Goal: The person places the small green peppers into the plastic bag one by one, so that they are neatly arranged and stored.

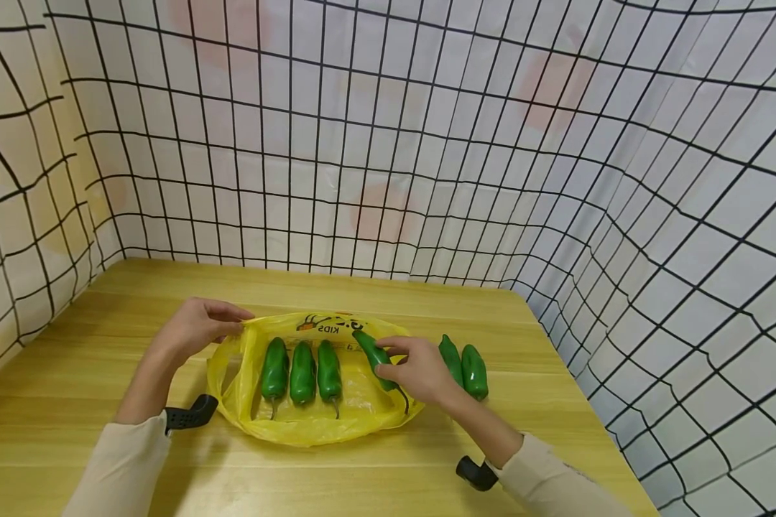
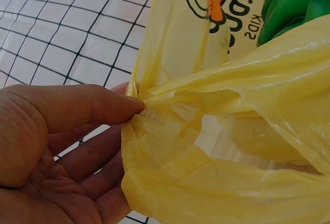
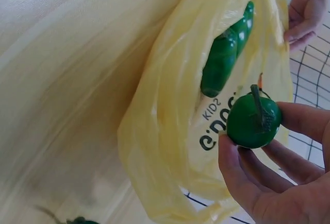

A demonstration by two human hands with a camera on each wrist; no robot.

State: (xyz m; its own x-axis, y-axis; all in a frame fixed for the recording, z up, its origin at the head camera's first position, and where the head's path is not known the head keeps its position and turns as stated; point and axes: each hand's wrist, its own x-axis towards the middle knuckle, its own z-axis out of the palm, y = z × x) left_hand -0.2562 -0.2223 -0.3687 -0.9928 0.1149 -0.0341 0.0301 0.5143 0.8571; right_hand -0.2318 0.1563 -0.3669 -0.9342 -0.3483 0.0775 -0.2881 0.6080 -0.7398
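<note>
A yellow plastic bag [image 1: 304, 432] lies with its mouth spread wide. My left hand [image 1: 192, 329] pinches the bag's left rim between thumb and fingers, clearly seen in the left wrist view. Inside lie three green peppers side by side: a left one [image 1: 274, 370], a middle one [image 1: 302, 373] and a right one [image 1: 328, 370]. Over the bag's right part, my right hand [image 1: 420, 368] holds another green pepper [image 3: 251, 123] between thumb and fingertips, its stem toward the right wrist camera. Whether this pepper touches the bag, I cannot tell.
Two more green peppers, one partly behind my right hand [image 1: 450, 355] and one beside it [image 1: 475, 370], rest on the wooden table [image 1: 310, 485] right of the bag. White walls with a black grid [image 1: 336, 143] enclose the table's back and sides.
</note>
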